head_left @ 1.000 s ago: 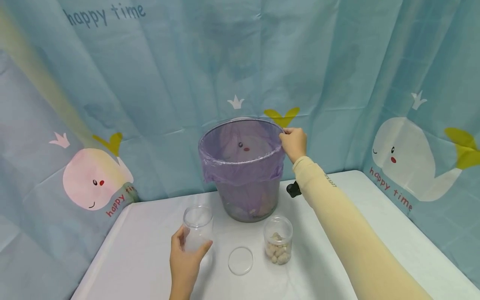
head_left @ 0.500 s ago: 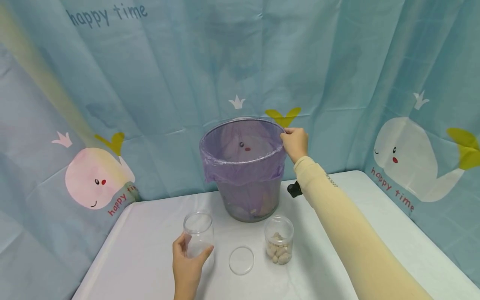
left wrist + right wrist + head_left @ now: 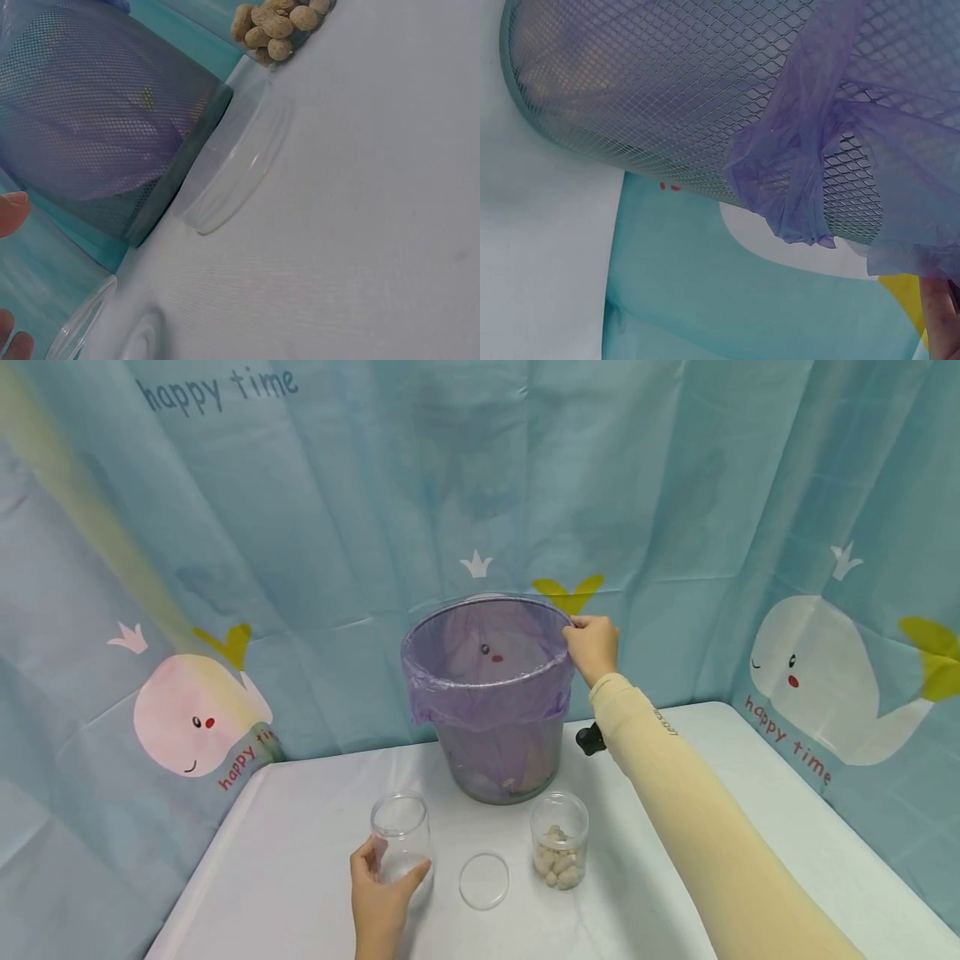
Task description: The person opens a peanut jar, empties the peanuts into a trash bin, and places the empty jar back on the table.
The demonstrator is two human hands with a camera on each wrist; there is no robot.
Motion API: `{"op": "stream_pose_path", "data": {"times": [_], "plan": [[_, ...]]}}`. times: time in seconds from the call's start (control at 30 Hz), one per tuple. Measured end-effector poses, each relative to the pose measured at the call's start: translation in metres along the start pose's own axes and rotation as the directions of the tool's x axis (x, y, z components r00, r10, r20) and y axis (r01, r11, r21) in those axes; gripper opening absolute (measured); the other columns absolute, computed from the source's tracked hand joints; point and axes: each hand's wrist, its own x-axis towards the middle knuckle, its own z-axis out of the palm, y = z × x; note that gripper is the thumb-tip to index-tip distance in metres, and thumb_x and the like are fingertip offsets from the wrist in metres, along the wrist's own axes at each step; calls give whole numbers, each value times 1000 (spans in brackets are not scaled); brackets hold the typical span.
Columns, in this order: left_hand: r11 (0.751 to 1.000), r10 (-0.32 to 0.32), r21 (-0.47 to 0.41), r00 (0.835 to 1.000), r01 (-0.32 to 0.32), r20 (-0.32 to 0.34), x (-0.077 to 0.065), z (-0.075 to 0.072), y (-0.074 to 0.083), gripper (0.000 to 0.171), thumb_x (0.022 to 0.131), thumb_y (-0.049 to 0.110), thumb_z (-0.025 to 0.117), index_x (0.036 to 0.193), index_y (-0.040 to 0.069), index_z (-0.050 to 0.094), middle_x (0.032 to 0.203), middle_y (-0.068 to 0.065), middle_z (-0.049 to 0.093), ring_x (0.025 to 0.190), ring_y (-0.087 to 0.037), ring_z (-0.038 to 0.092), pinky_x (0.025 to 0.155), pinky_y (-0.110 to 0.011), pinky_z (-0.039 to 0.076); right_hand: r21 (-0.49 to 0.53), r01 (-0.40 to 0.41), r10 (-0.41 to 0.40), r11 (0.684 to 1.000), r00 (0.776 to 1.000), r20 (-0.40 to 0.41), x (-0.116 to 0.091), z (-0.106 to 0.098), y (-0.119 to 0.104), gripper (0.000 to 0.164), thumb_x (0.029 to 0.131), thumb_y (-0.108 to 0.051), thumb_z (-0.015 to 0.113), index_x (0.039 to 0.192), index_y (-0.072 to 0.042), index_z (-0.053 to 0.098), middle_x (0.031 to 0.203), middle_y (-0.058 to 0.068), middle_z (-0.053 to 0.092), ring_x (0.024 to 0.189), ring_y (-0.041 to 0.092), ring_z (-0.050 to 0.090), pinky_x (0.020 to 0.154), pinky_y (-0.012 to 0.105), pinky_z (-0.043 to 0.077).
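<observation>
On the desk (image 3: 285, 860) near a lid (image 3: 483, 882) and peanut jar (image 3: 559, 852), holds a clear jar (image 3: 405, 835) in left hand (image 3: 381, 897); grips bin (image 3: 498, 752) by rim (image 3: 487, 685) with right hand (image 3: 595, 647).

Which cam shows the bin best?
Head: the bin shows from rim to base, right hand covering some rim. Left wrist crops to mostly lower wall; right wrist, to mesh side and bunched liner.
</observation>
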Motion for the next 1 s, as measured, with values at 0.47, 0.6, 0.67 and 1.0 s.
{"op": "stream_pose_path", "data": {"times": [0.47, 0.6, 0.67, 1.0], "plan": [[1000, -6, -14, 1000, 6, -28, -5, 5, -7, 99, 71, 7, 87, 147, -4, 25, 153, -34, 30, 144, -52, 26, 121, -65, 20, -4, -5, 5, 1000, 1000, -5, 0, 0, -1, 37, 96, -13, 55, 130, -1, 63, 132, 16, 65, 86, 22, 61, 74, 25, 49], [1000, -4, -14, 1000, 3, -31, -6, 5, -9, 96, 72, 8, 87, 146, -4, 27, 151, -32, 33, 143, -50, 28, 120, -65, 23, 5, -9, 9, 1000, 1000, 6, 0, 1, -1, 37, 97, -12, 54, 131, 0, 62, 132, 16, 65, 87, 24, 61, 74, 26, 49], [1000, -7, -14, 1000, 6, -28, -6, 6, -10, 96, 72, 8, 87, 146, -3, 26, 151, -32, 33, 143, -50, 28, 120, -64, 23, 5, -10, 10, 1000, 1000, 6, 0, 1, -1, 37, 97, -12, 54, 131, 0, 62, 132, 16, 65, 86, 23, 60, 73, 25, 48], [1000, -15, 12, 1000, 15, -6, -6, 7, -14, 100, 72, 9, 87, 147, -4, 22, 152, -33, 29, 141, -53, 26, 117, -69, 23, 5, -10, 10, 1000, 1000, -4, -1, 1, -1, 36, 96, -12, 55, 130, -1, 63, 132, 16, 65, 89, 24, 61, 76, 27, 50]]}}
